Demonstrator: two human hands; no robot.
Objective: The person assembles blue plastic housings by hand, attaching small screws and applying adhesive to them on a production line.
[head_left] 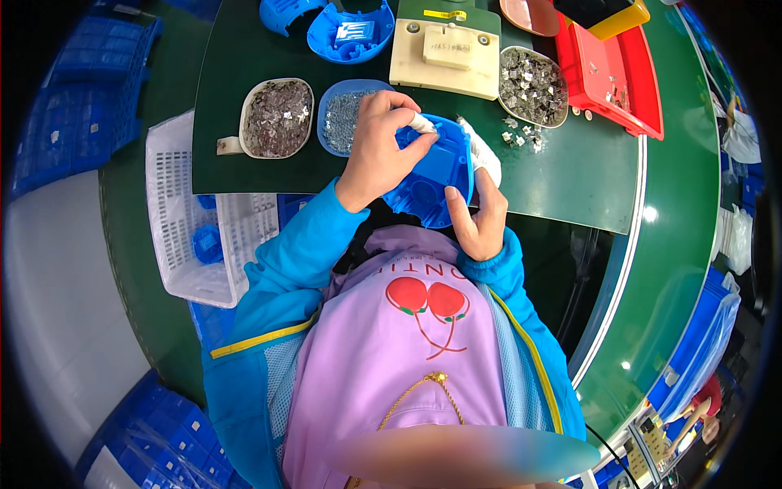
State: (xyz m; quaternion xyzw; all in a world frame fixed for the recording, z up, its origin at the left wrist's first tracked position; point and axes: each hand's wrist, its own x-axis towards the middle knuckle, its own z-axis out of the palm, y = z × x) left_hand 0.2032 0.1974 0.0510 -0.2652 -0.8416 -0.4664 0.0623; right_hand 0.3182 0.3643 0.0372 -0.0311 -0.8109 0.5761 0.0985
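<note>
A blue plastic housing (440,167), its ribbed inner side facing up, is tilted in front of me at the table's near edge. My right hand (482,204) is closed on its right rim, thumb on the inside and wrapped fingers behind. My left hand (381,143) reaches over the upper left of the housing, its fingertips pinched together at the inner wall. White wrapping covers some fingertips on both hands. Whatever the left fingers hold is too small to make out. Close behind the left hand stands a blue tray of small metal parts (336,122).
Pale bowls of small metal pieces stand left (277,118) and right (529,85), with loose pieces (525,138) spilled below the right one. A cream fixture block (446,57), more blue housings (350,33) and a red bin (615,77) line the back. A white crate (175,220) sits left.
</note>
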